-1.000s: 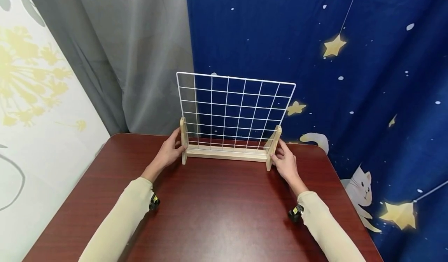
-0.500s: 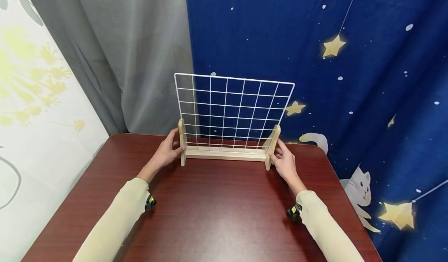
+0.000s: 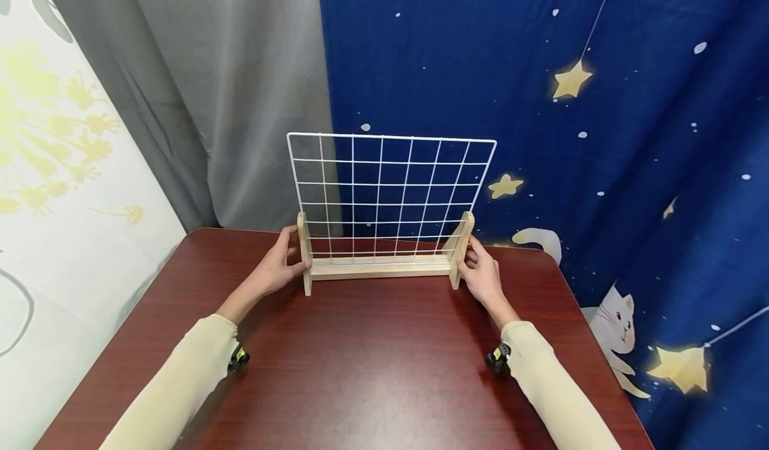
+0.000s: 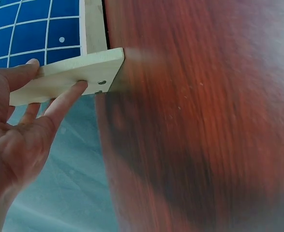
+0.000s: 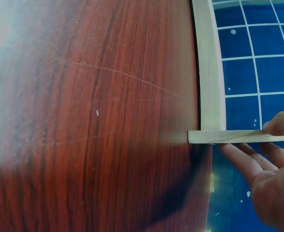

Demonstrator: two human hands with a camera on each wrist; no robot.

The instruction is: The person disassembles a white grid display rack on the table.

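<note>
A white wire grid panel [image 3: 394, 184] stands upright in a pale wooden stand, making one grid display rack. A wooden bar [image 3: 381, 269] joins the stand's two end pieces near the table. My left hand [image 3: 278, 263] grips the left end piece [image 3: 304, 256] from outside. In the left wrist view, two screw heads show on that end piece [image 4: 74, 72], and fingers lie against its face and edges. On the other side, my right hand [image 3: 482, 273] holds the right end piece [image 3: 461, 250]. The right wrist view has the thumb on its edge, the other fingers behind.
The rack stands on a dark red wooden table [image 3: 372, 363], near its back edge. Behind hang a grey curtain [image 3: 258, 103] and a blue curtain [image 3: 444, 49] printed with stars and a cat. A white patterned cloth [image 3: 60, 270] lies to the left.
The rack has shifted a little left, and its left end has come nearer to me, so it stands squarer. Both hands have moved along with it, keeping their hold.
</note>
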